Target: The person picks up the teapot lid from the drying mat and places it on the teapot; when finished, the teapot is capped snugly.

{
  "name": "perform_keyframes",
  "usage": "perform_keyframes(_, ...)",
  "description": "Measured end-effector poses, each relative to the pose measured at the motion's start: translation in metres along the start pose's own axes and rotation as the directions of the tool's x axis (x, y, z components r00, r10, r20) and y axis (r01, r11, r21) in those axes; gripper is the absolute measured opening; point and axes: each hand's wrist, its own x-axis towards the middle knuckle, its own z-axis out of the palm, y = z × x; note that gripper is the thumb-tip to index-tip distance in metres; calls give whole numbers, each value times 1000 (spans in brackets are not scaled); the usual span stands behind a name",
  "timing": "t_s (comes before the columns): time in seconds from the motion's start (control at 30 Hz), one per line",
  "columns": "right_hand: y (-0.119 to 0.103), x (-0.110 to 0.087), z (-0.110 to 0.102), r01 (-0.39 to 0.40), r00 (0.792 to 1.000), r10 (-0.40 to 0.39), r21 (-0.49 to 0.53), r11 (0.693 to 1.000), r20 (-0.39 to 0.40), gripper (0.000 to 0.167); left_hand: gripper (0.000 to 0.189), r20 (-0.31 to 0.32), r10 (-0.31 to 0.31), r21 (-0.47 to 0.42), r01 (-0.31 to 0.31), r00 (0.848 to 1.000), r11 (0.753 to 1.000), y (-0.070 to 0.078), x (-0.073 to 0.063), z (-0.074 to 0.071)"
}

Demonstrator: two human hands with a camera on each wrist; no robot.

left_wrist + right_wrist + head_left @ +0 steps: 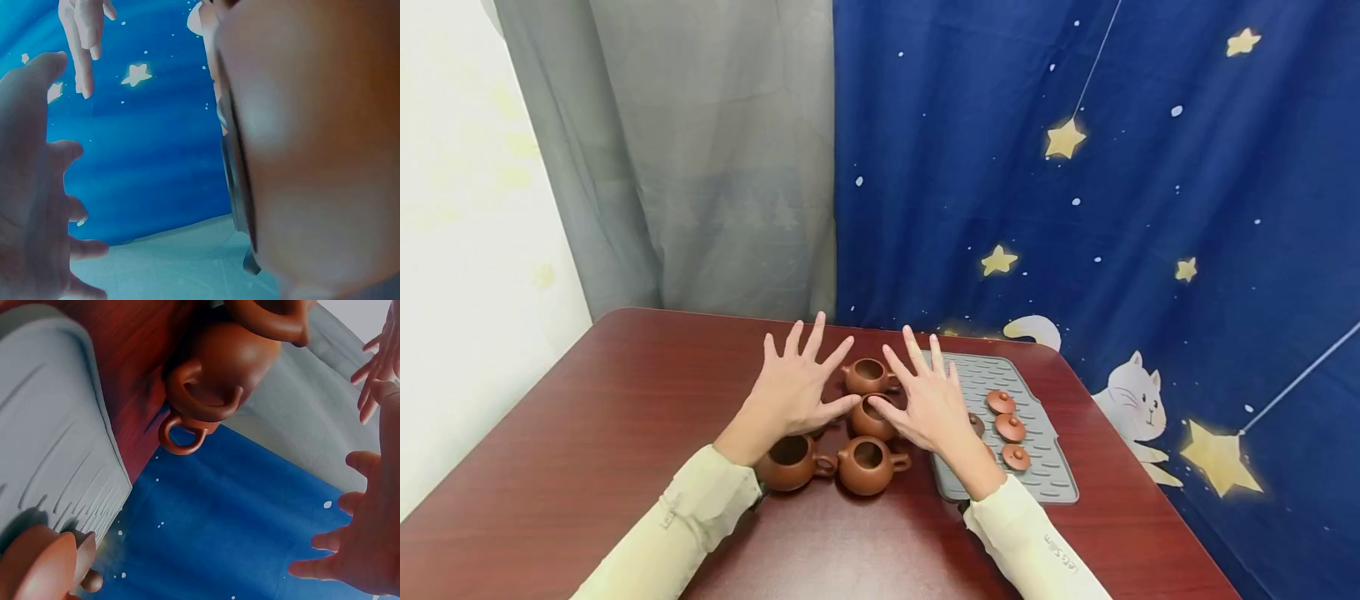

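Note:
My left hand (790,390) spreads its fingers above the left side of a group of brown clay teapots, holding nothing. Fingers also splayed, my right hand (934,407) hovers between the teapots and a grey mat (973,367). The lidless teapots include one at front left (786,467), one at front centre (865,471), one in the middle (871,425) and one at the back (866,379). My hands partly cover the group. In the left wrist view a teapot's side (319,144) looms large, apart from the left hand (28,187). Teapot handles (203,403) show in the right wrist view.
Several brown teapot lids (1010,428) lie on the ribbed mat, some partly behind my right hand. The dark red table (647,400) carries everything. Behind it hang a grey curtain (722,150) and a blue starry curtain (940,167).

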Motion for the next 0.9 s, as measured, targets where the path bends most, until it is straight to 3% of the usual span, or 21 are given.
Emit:
perform_keyframes(0.23,4,-12,-2,-14,1000,13,167,986,8,76,83,8,15,-136,-14,1000,991,-4,-8,-7)
perform_keyframes(0.57,17,-30,-8,-72,997,70,424,903,20,49,76,30,26,-332,-14,999,943,-11,-32,-9)
perform_keyframes(0.73,27,-37,-12,-73,997,61,489,869,41,41,70,1,4,-400,-3,1000,917,-17,-45,-7)
perform_keyframes(0.9,43,-48,-14,-103,995,88,499,861,53,35,60,-36,14,-456,-29,999,889,-22,-53,-4)
